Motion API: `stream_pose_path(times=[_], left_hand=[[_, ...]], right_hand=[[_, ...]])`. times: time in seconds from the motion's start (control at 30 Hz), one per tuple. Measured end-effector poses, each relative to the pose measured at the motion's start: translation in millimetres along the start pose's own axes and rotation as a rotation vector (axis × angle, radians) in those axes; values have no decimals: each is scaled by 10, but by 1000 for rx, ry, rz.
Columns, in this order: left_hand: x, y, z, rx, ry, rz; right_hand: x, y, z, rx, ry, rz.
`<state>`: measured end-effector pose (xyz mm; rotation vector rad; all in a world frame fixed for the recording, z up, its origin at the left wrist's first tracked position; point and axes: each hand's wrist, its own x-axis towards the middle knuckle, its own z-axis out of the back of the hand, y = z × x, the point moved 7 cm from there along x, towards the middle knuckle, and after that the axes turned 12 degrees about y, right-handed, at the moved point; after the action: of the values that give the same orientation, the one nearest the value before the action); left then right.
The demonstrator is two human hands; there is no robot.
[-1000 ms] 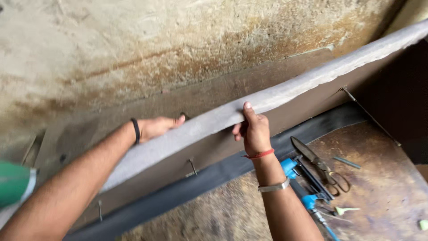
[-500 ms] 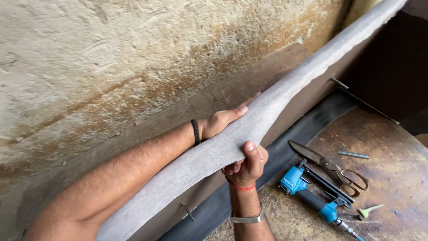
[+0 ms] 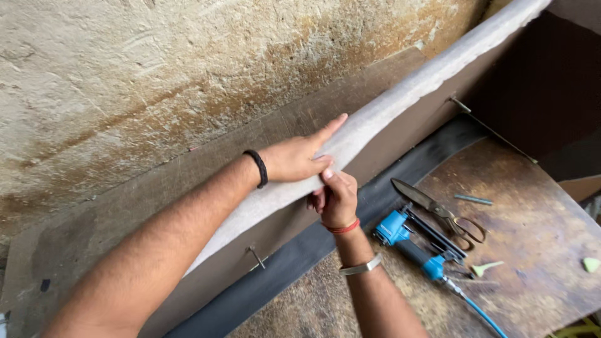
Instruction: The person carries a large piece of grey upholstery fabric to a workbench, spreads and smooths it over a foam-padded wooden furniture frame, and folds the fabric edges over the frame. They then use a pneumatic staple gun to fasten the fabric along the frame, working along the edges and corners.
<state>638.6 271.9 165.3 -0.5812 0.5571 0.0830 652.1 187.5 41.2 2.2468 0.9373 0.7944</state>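
Right hand (image 3: 335, 199): fingers curled shut, thumb on top, pinching the lower edge of a long grey felt strip (image 3: 407, 100). Red thread band and a metal bangle on that wrist. Left hand (image 3: 299, 158): fingers stretched flat and together, pressed on the top face of the same strip, just above the right thumb, gripping nothing; black band on the wrist.

The strip runs slantwise from lower left to the upper right corner of the view, lying along the top edge of a brown board panel (image 3: 400, 141). Behind it, a rough stained wall (image 3: 188, 62).

Below the panel, a black band (image 3: 300, 250) lies along the far edge of the worn wooden table (image 3: 532, 238). On the table near the right forearm: a blue pneumatic stapler (image 3: 413, 241) with blue hose, scissors (image 3: 438, 209) just beside it, and small green bits near the right edge.
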Motion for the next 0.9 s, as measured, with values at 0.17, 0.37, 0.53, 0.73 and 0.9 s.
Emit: stream_pose_path(times=[0.17, 0.37, 0.53, 0.73, 0.9], left_hand=[[141, -54, 53, 87, -4, 26], [249, -23, 27, 128, -52, 29], [266, 15, 42, 93, -68, 63], [242, 13, 71, 123, -90, 42], [216, 1, 79, 138, -102, 32]], right_hand=[[-635, -10, 801, -863, -74, -451], [-1648, 21, 1716, -1782, -33, -881], [-1497, -118, 2373, -1808, -59, -1086], [-1163, 257, 2157, -1062, -274, -926], [-745, 1011, 1183, -749, -230, -345]])
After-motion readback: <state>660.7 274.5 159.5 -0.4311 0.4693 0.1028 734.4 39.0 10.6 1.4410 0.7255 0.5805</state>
